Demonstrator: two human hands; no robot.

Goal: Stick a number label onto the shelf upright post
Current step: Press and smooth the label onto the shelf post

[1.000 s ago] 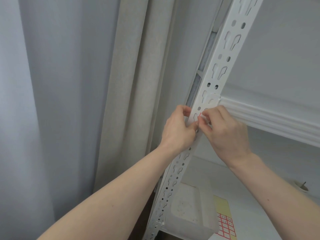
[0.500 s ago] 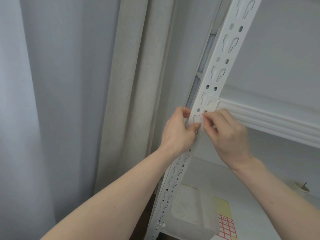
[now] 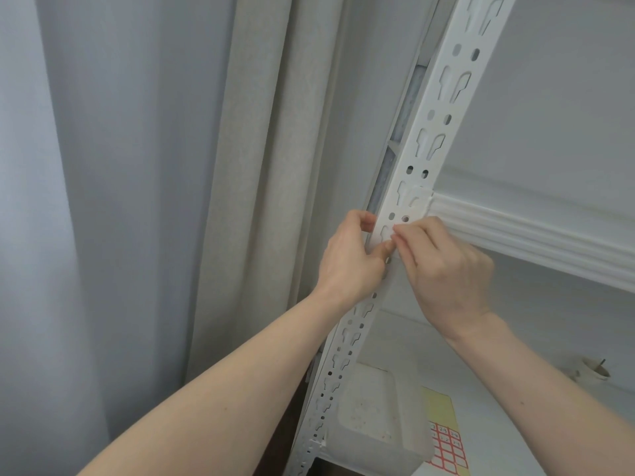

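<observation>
From the head view, we had our left hand (image 3: 347,255) curled round the edge of the white slotted metal shelf upright post (image 3: 434,132), thumb pressed on its front face. Our right hand (image 3: 446,266) met it there, fingertips (image 3: 398,235) pinched together against the post. The number label lay hidden beneath those fingertips; we could not make it out.

Count of visible items: two hands, left hand (image 3: 350,255) and right hand (image 3: 446,273); one white upright post (image 3: 429,142); one translucent bin (image 3: 374,420); one label sheet (image 3: 446,444); one shelf beam (image 3: 536,235); one beige curtain (image 3: 261,166)
</observation>
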